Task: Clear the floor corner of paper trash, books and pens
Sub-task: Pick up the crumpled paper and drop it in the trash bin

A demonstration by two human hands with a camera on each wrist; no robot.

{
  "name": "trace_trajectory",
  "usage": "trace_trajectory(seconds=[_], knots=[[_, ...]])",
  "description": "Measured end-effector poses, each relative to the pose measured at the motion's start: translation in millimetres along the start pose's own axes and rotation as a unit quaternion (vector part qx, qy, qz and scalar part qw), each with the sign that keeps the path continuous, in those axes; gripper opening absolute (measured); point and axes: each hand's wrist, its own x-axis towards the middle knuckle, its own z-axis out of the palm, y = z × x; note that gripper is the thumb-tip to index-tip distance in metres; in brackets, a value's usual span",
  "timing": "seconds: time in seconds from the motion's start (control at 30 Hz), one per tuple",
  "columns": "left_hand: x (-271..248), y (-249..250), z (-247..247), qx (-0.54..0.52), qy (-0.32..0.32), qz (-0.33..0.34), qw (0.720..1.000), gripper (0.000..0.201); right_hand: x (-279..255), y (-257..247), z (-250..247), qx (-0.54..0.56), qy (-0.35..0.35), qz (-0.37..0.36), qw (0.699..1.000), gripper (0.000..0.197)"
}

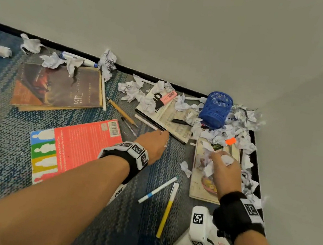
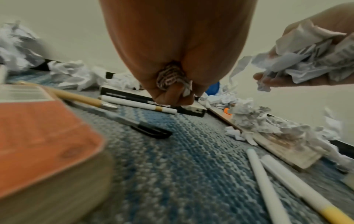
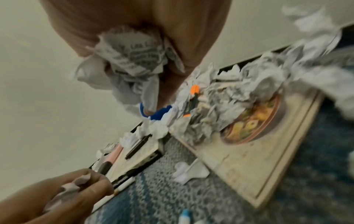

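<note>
The right hand [image 1: 225, 170] clenches crumpled paper [image 3: 132, 60] over the pale book [image 1: 205, 188]. The left hand [image 1: 154, 144] grips a smaller scrap, probably paper. Gather remaining wads at two o'clock, near the blue cup [image 1: 216, 109].

Crumpled printed paper [image 3: 132, 60]; rough woven carpet [image 2: 191, 151]; perforated plastic cup [image 1: 216, 109]; glossy book cover [image 1: 80, 147]

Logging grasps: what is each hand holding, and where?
Right hand clutches crumpled paper in its fist; left hand holds a small paper scrap inside curled fingers.
</note>
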Motion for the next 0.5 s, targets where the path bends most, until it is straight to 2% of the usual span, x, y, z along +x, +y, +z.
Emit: trace_trajectory(seconds=[0.07, 0.13, 0.23, 0.27, 0.37, 0.43, 0.5], knots=[[3.6, 17.8, 7.3, -0.003, -0.019, -0.005, 1.0, 0.032, -6.0, 2.2, -19.1, 0.007, 0.043, -0.008, 0.999, 0.035], [8.4, 37.2, 14.2, 0.016, -0.034, -0.005, 0.999, 0.047, -7.1, 10.6, -39.1, -0.059, 0.097, -0.036, 0.993, 0.033], [17.3, 63.2, 30.2, 0.064, -0.053, -0.002, 0.997, 0.072, -9.9, 26.7, -67.3, -0.12, 0.193, -0.014, 0.974, 0.016], [19.6, 67.8, 35.9, 0.078, -0.059, -0.002, 0.995, 0.076, -11.7, 30.8, -73.6, -0.123, 0.213, -0.005, 0.969, 0.021], [27.8, 76.8, 54.5, 0.11, -0.084, 0.004, 0.99, 0.068, -11.1, 45.2, -90.9, -0.177, 0.204, 0.016, 0.963, 0.025], [30.0, 77.8, 62.1, 0.135, -0.091, 0.011, 0.987, 0.053, -4.8, 59.8, -97.0, -0.246, 0.204, 0.03, 0.947, 0.021], [31.1, 78.2, 64.9, 0.154, -0.088, 0.01, 0.984, 0.038, 1.4, 73.9, -98.5, -0.285, 0.205, 0.039, 0.935, 0.028]])
